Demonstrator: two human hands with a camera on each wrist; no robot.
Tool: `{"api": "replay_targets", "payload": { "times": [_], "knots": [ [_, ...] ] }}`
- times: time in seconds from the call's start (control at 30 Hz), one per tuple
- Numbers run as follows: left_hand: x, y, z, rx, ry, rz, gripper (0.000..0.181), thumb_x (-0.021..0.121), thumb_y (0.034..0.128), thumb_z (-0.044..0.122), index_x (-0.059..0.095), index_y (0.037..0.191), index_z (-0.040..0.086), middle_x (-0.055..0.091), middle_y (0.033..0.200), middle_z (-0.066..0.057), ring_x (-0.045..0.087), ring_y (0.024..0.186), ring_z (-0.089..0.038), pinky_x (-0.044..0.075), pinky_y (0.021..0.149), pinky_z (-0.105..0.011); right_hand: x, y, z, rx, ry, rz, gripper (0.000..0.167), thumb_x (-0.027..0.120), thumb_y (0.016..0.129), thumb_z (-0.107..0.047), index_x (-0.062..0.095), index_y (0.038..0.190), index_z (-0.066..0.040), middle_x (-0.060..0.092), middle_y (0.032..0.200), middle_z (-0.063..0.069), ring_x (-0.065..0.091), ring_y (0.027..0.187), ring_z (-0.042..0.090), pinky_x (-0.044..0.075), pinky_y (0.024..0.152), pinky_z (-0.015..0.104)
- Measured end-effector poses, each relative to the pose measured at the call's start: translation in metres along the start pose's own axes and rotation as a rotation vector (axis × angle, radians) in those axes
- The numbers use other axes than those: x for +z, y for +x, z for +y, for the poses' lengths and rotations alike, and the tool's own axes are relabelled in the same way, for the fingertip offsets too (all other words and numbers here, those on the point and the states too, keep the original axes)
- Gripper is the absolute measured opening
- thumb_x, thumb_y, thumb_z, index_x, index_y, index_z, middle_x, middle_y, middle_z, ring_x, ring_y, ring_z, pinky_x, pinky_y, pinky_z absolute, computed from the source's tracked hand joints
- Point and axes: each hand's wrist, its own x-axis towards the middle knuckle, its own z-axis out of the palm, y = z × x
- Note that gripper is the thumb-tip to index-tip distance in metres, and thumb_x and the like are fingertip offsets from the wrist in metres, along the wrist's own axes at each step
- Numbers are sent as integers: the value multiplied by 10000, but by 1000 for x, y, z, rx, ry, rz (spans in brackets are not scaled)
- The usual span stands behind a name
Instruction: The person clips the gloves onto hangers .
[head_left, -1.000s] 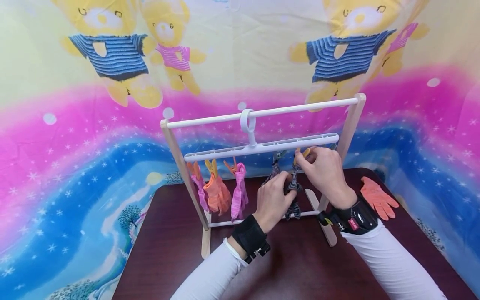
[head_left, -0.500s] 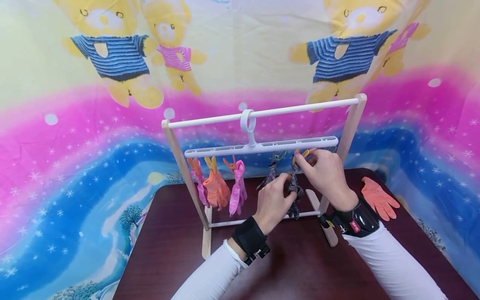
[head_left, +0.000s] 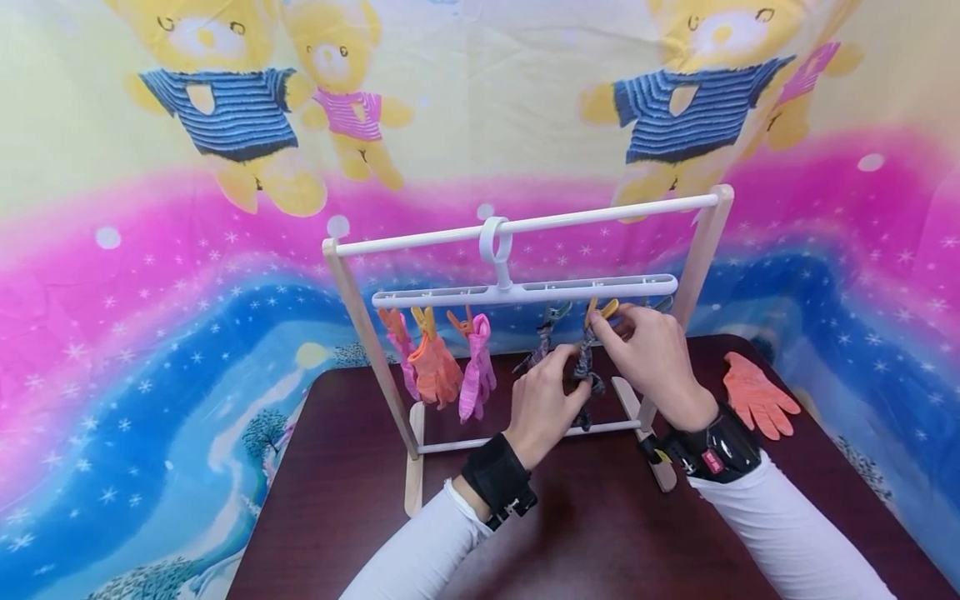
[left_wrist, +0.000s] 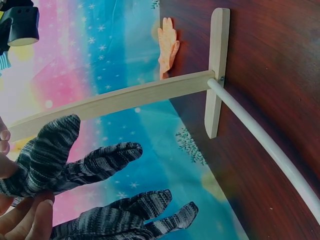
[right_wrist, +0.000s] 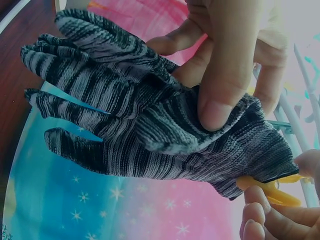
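Note:
My left hand (head_left: pixel 543 406) pinches a black-and-grey knit glove (right_wrist: pixel 135 120) near its wrist part, thumb pressed on the fabric. At the cuff, my right hand (head_left: pixel 651 354) holds a yellow clothespin (right_wrist: pixel 272 191) between thumb and fingers. That clothespin sits just below the right half of a white hanger (head_left: pixel 525 292). A second black-and-grey glove (left_wrist: pixel 125 220) hangs beside the first, from a dark green clip (head_left: pixel 557 312). On the hanger's left half, pink gloves (head_left: pixel 476 375) and an orange glove (head_left: pixel 435 371) hang from orange and yellow clothespins.
The hanger hooks over the top white rod (head_left: pixel 600 218) of a wooden stand (head_left: pixel 371 358). A loose orange glove (head_left: pixel 757 396) lies at the right on the dark red table (head_left: pixel 337 500). A cloth printed with bears (head_left: pixel 225 108) covers the wall behind.
The hanger has tilted slightly, its left end rising with the gloves there and its right end dipping. Both hands stay nearly in place, on the same glove and clothespin.

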Motion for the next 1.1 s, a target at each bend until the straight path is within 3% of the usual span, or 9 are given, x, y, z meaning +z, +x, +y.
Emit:
{"api": "replay_targets", "payload": {
  "times": [0.33,0.5,0.73,1.1],
  "knots": [
    [-3,-5,-1,-2,-12,-1,404,762,906,286,635,1273,177,753,1117,6,702,834,-95,481,605,-183,-5,-9,-1,-18,33,60,298,678,963,-269,756,1040,8,753,759,140,679,644,263,463,554,288],
    [-6,-10,0,-4,-21,-3,398,757,910,293,638,1272,177,747,1146,17,717,881,-105,513,643,-189,-8,-18,0,-38,53,72,247,683,957,-221,756,1035,2,743,723,115,665,613,235,445,544,259],
    [-9,-18,-1,-21,-69,-33,361,733,933,281,637,1267,185,744,1104,24,667,753,-49,452,614,-107,-4,-33,5,-53,65,110,181,685,938,-153,751,1029,-11,728,702,85,624,569,193,448,540,256],
    [-12,-29,-4,-20,-68,-49,301,712,949,262,656,1230,171,741,1089,24,653,725,-23,407,569,-94,9,-48,17,-64,85,93,131,681,917,-101,744,995,-16,717,684,52,606,551,112,455,531,246]
  ]
}}
